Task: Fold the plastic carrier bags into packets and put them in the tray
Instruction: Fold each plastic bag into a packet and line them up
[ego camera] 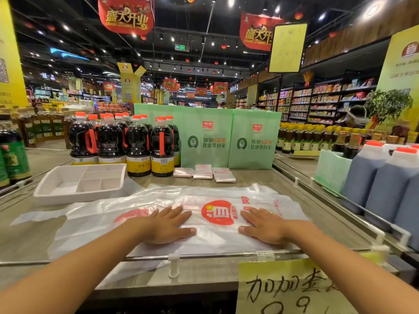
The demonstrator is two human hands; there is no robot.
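A white plastic carrier bag [215, 236] with a red round logo lies spread flat on the wooden shelf top, on top of other loose bags [95, 214]. My left hand [166, 224] presses flat on the bag left of the logo, fingers straight. My right hand [263, 225] presses flat on it right of the logo. Several folded bag packets [205, 172] lie further back. The white divided tray [81, 182] stands at the back left, with nothing visible in it.
Dark sauce bottles [136, 146] with orange caps stand behind the tray. Two green paper bags [229, 141] stand at the back. Large jugs [381, 182] sit on the right. A metal rail [204, 256] and a yellow price sign [294, 288] run along the near edge.
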